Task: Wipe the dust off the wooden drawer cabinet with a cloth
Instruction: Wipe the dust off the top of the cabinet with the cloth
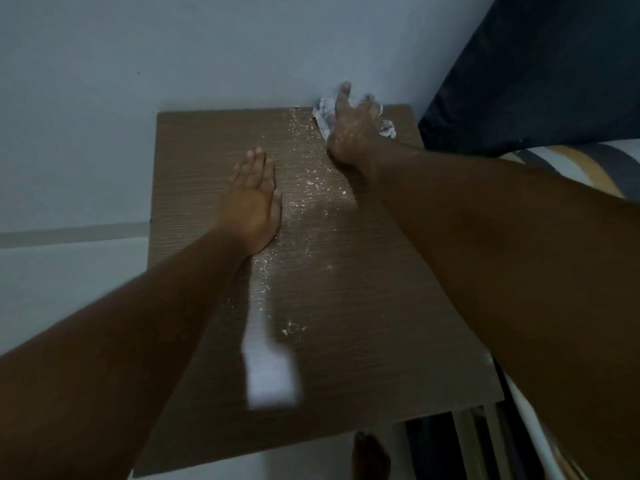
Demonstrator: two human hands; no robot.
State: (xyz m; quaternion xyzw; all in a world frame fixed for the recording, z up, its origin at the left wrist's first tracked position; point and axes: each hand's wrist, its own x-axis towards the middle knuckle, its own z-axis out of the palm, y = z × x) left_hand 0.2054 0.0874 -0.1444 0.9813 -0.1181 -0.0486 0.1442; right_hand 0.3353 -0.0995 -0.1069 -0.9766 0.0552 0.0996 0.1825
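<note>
**Cloth worked into the back corner while the other hand braces the top**

The right hand (pixel 349 133) presses a crumpled white-and-grey cloth (pixel 323 117) against the far right corner of the wooden drawer cabinet (pixel 346 306), right where its top meets the pale wall (pixel 173 57). The grip here is loose: fingers spread and bent over the bunched fabric, pinning it down rather than clenching it, which probably lets the cloth cover more surface in a sweep. The hand is blurred, so exact finger contact is hard to read.

The left hand (pixel 254 202) lies flat and open on the cabinet top, palm down, holding nothing; it seems placed to steady the body during the reach.

Between the two hands runs a ragged band of pale dust (pixel 304 188), gritty and clumped, from the back edge toward the front. The top is a flat, matt brown board with fine straight grain, and a bright window reflection sits near its front. A dark fabric (pixel 536 64) hangs just beside the cabinet's right edge.
</note>
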